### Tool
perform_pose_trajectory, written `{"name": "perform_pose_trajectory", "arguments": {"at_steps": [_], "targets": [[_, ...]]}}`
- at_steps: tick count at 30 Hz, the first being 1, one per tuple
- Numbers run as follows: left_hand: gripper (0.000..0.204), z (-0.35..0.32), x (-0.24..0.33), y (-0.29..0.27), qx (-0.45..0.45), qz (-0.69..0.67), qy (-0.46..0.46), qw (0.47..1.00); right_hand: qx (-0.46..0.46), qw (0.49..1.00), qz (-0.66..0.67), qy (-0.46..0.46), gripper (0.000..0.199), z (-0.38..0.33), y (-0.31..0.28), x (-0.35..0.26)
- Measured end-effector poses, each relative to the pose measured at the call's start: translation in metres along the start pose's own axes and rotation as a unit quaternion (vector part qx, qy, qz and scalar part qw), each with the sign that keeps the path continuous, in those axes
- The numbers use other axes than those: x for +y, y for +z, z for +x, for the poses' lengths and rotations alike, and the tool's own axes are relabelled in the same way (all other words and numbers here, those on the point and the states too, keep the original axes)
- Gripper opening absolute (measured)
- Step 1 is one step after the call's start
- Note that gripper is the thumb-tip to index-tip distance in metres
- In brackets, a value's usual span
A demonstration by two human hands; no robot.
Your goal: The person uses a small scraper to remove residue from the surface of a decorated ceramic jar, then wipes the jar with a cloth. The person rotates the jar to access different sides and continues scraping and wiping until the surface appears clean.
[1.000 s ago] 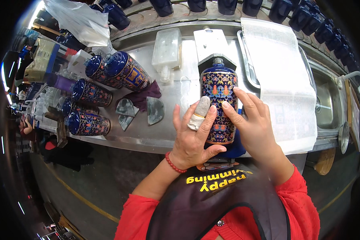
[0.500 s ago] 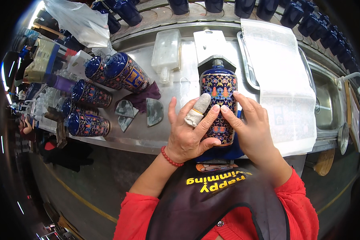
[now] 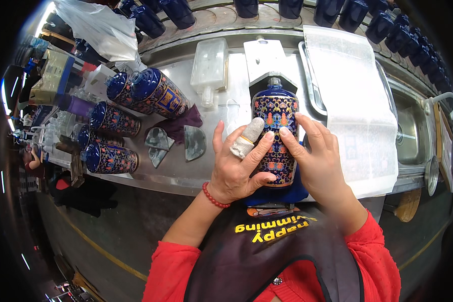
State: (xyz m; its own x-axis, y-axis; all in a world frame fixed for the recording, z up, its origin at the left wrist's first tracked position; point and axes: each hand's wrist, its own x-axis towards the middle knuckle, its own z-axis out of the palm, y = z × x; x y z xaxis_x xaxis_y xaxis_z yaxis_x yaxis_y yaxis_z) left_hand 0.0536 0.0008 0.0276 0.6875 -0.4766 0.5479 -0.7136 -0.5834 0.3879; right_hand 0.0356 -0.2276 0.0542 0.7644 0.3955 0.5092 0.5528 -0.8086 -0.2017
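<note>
A dark blue bottle (image 3: 275,118) with a bright patterned label lies on the metal bench (image 3: 171,168), neck pointing away from me into a white holder (image 3: 265,61). My left hand (image 3: 236,166) grips its left side, thumb under the base; the forefinger wears a grey-white wrap. My right hand (image 3: 317,158) presses on its right side with the fingertips on the label. A blue cloth (image 3: 279,195) lies under the bottle's base.
Several patterned blue bottles (image 3: 156,93) lie at the left, with more (image 3: 108,158) nearer me. Grey half-round pads (image 3: 194,142) and a purple cloth (image 3: 181,126) sit between. A clear plastic bottle (image 3: 210,68), a white sheet (image 3: 355,103) over a tray, a sink (image 3: 412,128), and plain blue bottles (image 3: 387,25) stand behind.
Both hands shifted slightly on the bottle; the left forefinger with the wrap has slid up along the label's left side. The bottle stays in place.
</note>
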Motion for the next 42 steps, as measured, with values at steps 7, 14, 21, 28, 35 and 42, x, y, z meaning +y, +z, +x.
{"name": "perform_pose_trajectory", "arguments": {"at_steps": [7, 14, 21, 28, 35, 42], "targets": [[0.073, 0.001, -0.002, -0.002, 0.0, -0.006, 0.01, 1.0, -0.003, 1.0, -0.002, 0.003, 0.054, 0.001, 0.001, -0.001], [0.077, 0.01, -0.006, 0.003, 0.012, -0.048, -0.015, 0.999, 0.01, 1.0, 0.013, 0.011, 0.057, 0.008, 0.003, 0.005], [0.08, 0.02, -0.014, 0.002, 0.022, -0.068, -0.017, 0.997, 0.03, 0.999, 0.039, 0.017, 0.06, 0.019, 0.004, 0.012], [0.083, 0.041, -0.022, 0.007, 0.015, -0.036, -0.024, 0.999, 0.027, 0.998, 0.044, 0.035, 0.06, 0.032, 0.004, 0.019], [0.081, 0.049, -0.021, 0.005, 0.009, 0.024, -0.002, 1.0, 0.008, 0.998, 0.042, 0.038, 0.061, 0.039, 0.006, 0.02], [0.081, 0.051, -0.019, 0.002, 0.01, 0.028, 0.004, 1.0, 0.007, 0.998, 0.046, 0.041, 0.062, 0.036, 0.006, 0.022]]}}
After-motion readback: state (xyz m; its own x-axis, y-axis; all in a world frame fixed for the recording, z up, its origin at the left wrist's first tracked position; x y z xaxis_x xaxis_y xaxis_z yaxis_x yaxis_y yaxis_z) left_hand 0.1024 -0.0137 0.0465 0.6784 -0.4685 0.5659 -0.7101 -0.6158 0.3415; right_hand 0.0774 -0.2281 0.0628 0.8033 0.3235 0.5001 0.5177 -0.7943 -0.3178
